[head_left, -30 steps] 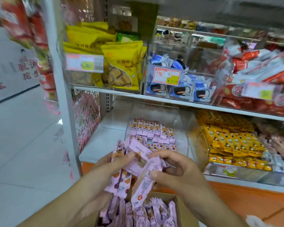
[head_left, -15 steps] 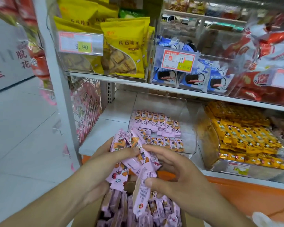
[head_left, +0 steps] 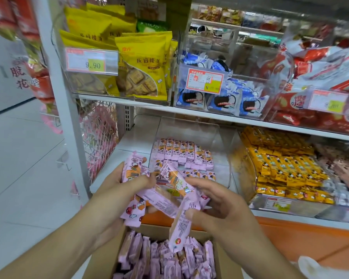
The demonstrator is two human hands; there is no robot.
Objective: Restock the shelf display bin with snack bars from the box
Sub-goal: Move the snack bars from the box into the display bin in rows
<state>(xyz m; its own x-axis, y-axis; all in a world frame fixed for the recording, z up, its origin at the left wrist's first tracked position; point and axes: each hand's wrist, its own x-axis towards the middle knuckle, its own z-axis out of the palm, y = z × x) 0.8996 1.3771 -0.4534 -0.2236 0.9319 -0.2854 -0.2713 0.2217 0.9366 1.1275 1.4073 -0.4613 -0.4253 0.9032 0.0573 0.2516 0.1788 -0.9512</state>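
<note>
A loose bunch of pink-wrapped snack bars point(head_left: 161, 196) is held between both hands, above the open cardboard box point(head_left: 101, 256). My left hand point(head_left: 119, 190) grips several bars from the left, thumb across their fronts. My right hand point(head_left: 216, 200) pinches other bars from the right; one bar point(head_left: 179, 228) hangs down from its fingers toward the box. The box is full of more pink bars point(head_left: 165, 258). Beyond the hands, the clear display bin point(head_left: 222, 137) on the lower shelf holds neat rows of the same pink bars point(head_left: 183, 152).
A bin of yellow bars point(head_left: 280, 168) stands to the right of the clear bin. The shelf above carries yellow biscuit bags point(head_left: 141, 67), blue-and-white packs point(head_left: 222, 99) and red packs point(head_left: 310, 77). A white upright post point(head_left: 69, 117) stands at left; tiled floor lies beyond.
Both hands, with the bunch of bars, have stayed above the box while the fingers shifted the bars about. The view has moved closer to the shelf.
</note>
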